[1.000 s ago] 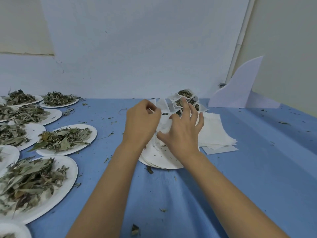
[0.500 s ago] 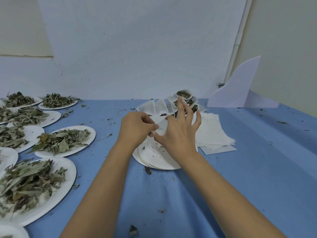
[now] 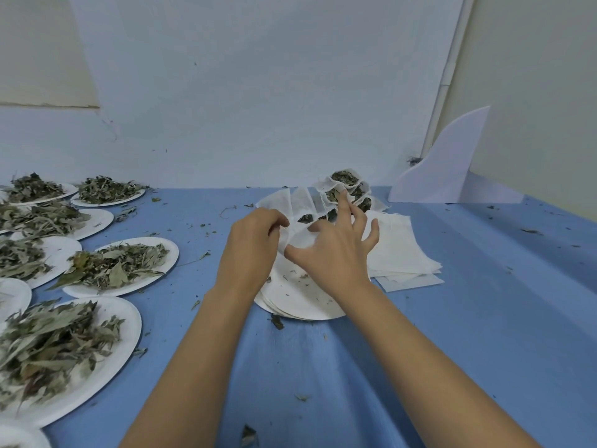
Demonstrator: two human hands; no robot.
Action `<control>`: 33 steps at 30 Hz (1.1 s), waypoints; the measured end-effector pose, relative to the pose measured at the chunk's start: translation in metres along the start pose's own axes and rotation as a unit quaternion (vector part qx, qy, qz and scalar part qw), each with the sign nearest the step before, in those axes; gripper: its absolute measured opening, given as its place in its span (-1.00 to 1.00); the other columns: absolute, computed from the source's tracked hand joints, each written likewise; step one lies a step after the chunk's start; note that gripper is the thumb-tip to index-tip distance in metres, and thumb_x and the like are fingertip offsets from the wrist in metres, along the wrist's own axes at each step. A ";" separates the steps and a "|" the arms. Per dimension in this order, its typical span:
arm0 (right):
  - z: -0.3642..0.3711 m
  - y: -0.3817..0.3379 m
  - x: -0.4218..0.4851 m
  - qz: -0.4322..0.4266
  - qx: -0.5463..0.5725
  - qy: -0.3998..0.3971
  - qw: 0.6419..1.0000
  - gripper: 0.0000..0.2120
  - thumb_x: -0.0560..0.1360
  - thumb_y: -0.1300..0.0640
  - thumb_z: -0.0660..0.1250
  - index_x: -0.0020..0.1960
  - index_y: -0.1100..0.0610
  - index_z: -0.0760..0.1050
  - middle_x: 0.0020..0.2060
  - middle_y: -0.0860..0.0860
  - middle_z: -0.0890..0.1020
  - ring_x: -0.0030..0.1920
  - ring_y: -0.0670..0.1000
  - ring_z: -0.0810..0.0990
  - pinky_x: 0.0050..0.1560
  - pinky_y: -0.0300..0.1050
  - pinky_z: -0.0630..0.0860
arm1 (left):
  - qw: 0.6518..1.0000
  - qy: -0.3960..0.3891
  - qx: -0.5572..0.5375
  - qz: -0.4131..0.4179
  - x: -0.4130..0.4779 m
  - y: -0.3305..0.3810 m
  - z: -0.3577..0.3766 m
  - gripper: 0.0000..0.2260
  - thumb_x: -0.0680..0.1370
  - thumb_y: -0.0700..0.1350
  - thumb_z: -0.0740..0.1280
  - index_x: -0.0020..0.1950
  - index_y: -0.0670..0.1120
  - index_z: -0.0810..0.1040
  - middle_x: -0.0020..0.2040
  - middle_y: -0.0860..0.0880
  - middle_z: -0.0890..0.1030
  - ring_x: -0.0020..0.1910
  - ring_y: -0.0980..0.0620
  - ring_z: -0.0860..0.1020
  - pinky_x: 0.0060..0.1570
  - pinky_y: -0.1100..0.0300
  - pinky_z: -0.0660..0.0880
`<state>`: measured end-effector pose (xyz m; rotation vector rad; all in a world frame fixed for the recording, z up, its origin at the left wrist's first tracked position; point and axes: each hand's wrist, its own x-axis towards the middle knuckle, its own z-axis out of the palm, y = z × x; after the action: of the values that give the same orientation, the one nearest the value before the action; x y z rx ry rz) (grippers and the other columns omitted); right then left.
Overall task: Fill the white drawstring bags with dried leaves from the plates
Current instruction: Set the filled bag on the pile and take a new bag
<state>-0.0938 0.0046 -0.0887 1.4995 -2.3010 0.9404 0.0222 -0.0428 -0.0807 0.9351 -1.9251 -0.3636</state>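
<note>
A white drawstring bag (image 3: 298, 238) is held above a stack of bare paper plates (image 3: 300, 299) in the middle of the blue table. My left hand (image 3: 252, 250) pinches its left edge with curled fingers. My right hand (image 3: 336, 250) pinches its other side between thumb and forefinger, the remaining fingers spread upward. Filled bags (image 3: 342, 185) with dried leaves lie behind my hands, next to flat bags (image 3: 290, 202). Several plates of dried leaves (image 3: 116, 266) stand on the left.
A pile of flat white bags (image 3: 397, 250) lies right of the plate stack. A white curved board (image 3: 449, 166) leans at the back right by the wall. Leaf crumbs (image 3: 277, 321) are scattered over the blue table (image 3: 484, 318).
Both hands have drawn slightly toward me and lower with the bag, and my right fingers have spread wider.
</note>
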 end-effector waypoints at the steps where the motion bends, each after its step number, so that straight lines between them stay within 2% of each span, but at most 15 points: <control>1: 0.000 0.000 0.001 0.010 0.014 -0.013 1.000 -0.54 0.30 -0.32 0.35 0.03 -0.02 0.59 0.54 0.00 -0.06 0.48 0.01 -0.10 0.38 0.21 -0.32 | 1.000 0.008 0.000 0.008 -0.001 -0.001 0.000 -0.78 0.54 -0.34 0.23 -0.01 -0.14 0.64 -0.07 -0.01 0.63 -0.12 0.06 0.54 -0.13 0.28 0.42; 4: 0.001 0.000 0.002 0.034 0.041 -0.044 0.998 -0.54 0.29 -0.30 0.36 0.07 -0.06 0.58 0.54 0.00 -0.02 0.47 -0.01 -0.11 0.39 0.22 -0.29 | 0.999 0.024 0.025 0.005 -0.002 -0.003 -0.001 -0.79 0.56 -0.27 0.24 0.06 -0.10 0.63 -0.02 -0.02 0.64 -0.04 0.00 0.56 -0.02 0.13 0.47; 6: 0.001 0.001 0.002 0.041 0.045 -0.052 0.997 -0.54 0.29 -0.30 0.36 0.07 -0.07 0.58 0.54 -0.01 -0.01 0.47 -0.01 -0.11 0.39 0.22 -0.28 | 0.998 0.020 0.058 -0.001 -0.002 -0.005 -0.001 -0.81 0.58 -0.22 0.23 0.09 -0.07 0.61 -0.01 -0.03 0.64 -0.01 -0.04 0.55 -0.04 0.02 0.48; 9: 0.003 0.001 0.002 0.040 0.044 -0.054 0.997 -0.52 0.29 -0.34 0.35 0.08 -0.08 0.58 0.54 0.00 0.00 0.47 0.00 -0.10 0.39 0.21 -0.28 | 0.995 0.018 0.101 -0.021 -0.003 -0.014 -0.002 -0.79 0.59 -0.21 0.21 0.12 -0.09 0.60 0.03 -0.04 0.63 0.01 -0.05 0.53 -0.08 0.07 0.44; 11: 0.003 0.002 0.001 0.035 0.038 -0.051 0.997 -0.53 0.29 -0.31 0.36 0.08 -0.07 0.58 0.54 0.00 0.00 0.48 0.01 -0.09 0.39 0.22 -0.28 | 0.993 0.012 0.107 -0.052 -0.005 -0.020 -0.003 -0.74 0.59 -0.24 0.19 0.19 -0.12 0.59 0.13 -0.08 0.63 0.08 -0.08 0.54 -0.02 0.07 0.43; 14: 0.003 0.004 0.000 0.029 0.035 -0.049 0.998 -0.57 0.29 -0.25 0.38 0.06 -0.04 0.58 0.54 0.01 -0.01 0.48 0.04 -0.06 0.39 0.22 -0.28 | 0.988 -0.028 0.113 -0.104 -0.005 -0.025 -0.004 -0.65 0.59 -0.32 0.13 0.32 -0.13 0.52 0.38 -0.08 0.46 0.28 -0.13 0.48 0.16 0.06 0.41; 16: 0.003 0.005 -0.001 0.029 0.034 -0.049 0.998 -0.58 0.29 -0.23 0.38 0.05 -0.02 0.58 0.54 0.01 0.00 0.48 0.05 -0.05 0.39 0.21 -0.27 | 0.983 -0.037 0.124 -0.129 -0.006 -0.024 -0.006 -0.61 0.60 -0.32 0.09 0.36 -0.08 0.48 0.44 -0.01 0.38 0.33 -0.10 0.44 0.16 0.04 0.42; 18: 0.003 0.006 -0.001 0.031 0.030 -0.050 0.998 -0.57 0.29 -0.24 0.38 0.05 -0.01 0.59 0.54 0.01 -0.01 0.48 0.05 -0.05 0.40 0.21 -0.26 | 0.982 -0.003 0.130 -0.137 -0.004 -0.019 -0.007 -0.64 0.60 -0.27 0.11 0.33 -0.05 0.51 0.39 -0.01 0.46 0.28 -0.10 0.46 0.08 0.04 0.42; 20: 0.003 0.007 -0.001 0.035 0.022 -0.050 0.998 -0.54 0.31 -0.28 0.36 0.06 -0.01 0.59 0.54 0.02 -0.02 0.48 0.05 -0.05 0.40 0.21 -0.25 | 0.987 0.045 0.109 -0.110 0.000 -0.010 -0.008 -0.76 0.60 -0.19 0.19 0.19 -0.11 0.59 0.15 -0.09 0.59 0.07 -0.09 0.53 -0.08 0.09 0.38; 21: 0.004 0.006 -0.001 0.038 0.018 -0.049 0.998 -0.54 0.31 -0.29 0.36 0.06 -0.01 0.59 0.54 0.02 -0.03 0.48 0.04 -0.05 0.40 0.21 -0.25 | 0.991 0.051 0.088 -0.092 0.002 -0.005 -0.008 -0.80 0.59 -0.12 0.25 0.12 -0.12 0.60 0.00 -0.07 0.58 -0.05 -0.05 0.52 -0.15 0.16 0.33; 23: 0.003 0.006 -0.001 0.042 0.012 -0.048 0.998 -0.53 0.32 -0.30 0.34 0.06 -0.01 0.59 0.54 0.02 -0.03 0.47 0.04 -0.05 0.41 0.21 -0.24 | 0.997 0.005 0.041 -0.067 0.007 0.006 -0.007 -0.79 0.51 0.02 0.36 0.05 -0.07 0.60 -0.18 0.03 0.50 -0.19 0.05 0.47 -0.22 0.22 0.30; 25: 0.003 0.005 -0.001 0.038 0.004 -0.045 0.998 -0.53 0.34 -0.30 0.32 0.06 0.01 0.58 0.54 0.04 -0.03 0.47 0.04 -0.07 0.39 0.21 -0.26 | 0.995 -0.071 0.051 -0.045 0.007 0.014 -0.004 -0.73 0.44 0.07 0.43 0.05 -0.03 0.59 -0.15 0.06 0.47 -0.18 0.09 0.44 -0.20 0.22 0.34; 28: 0.004 0.003 -0.005 0.007 -0.019 -0.025 0.999 -0.57 0.36 -0.26 0.29 0.03 0.03 0.57 0.54 0.06 -0.03 0.47 0.02 -0.08 0.34 0.18 -0.35 | 0.989 -0.123 0.078 -0.030 0.005 0.017 0.002 -0.70 0.45 -0.04 0.44 0.16 -0.07 0.60 0.04 0.01 0.52 -0.15 0.09 0.42 -0.13 0.17 0.42; 30: 0.007 0.001 -0.007 -0.012 -0.032 -0.007 0.999 -0.55 0.36 -0.29 0.25 0.01 0.03 0.57 0.54 0.05 -0.01 0.47 0.04 -0.06 0.33 0.16 -0.36 | 0.989 -0.119 0.088 -0.027 0.003 0.017 0.001 -0.78 0.49 -0.13 0.39 0.13 -0.09 0.64 0.05 -0.01 0.59 -0.18 0.03 0.49 -0.20 0.15 0.44; 33: 0.007 -0.004 -0.007 -0.012 -0.026 0.003 1.000 -0.52 0.38 -0.34 0.25 0.03 0.01 0.58 0.53 0.02 0.06 0.47 0.06 0.01 0.33 0.15 -0.34 | 0.991 -0.067 0.113 -0.018 0.002 0.015 -0.002 -0.85 0.54 -0.17 0.31 -0.01 -0.13 0.68 -0.10 -0.07 0.65 -0.12 -0.06 0.57 -0.16 0.09 0.49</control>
<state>-0.0859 0.0043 -0.0958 1.4983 -2.2787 0.8708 0.0162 -0.0341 -0.0699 1.1182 -2.1055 -0.2365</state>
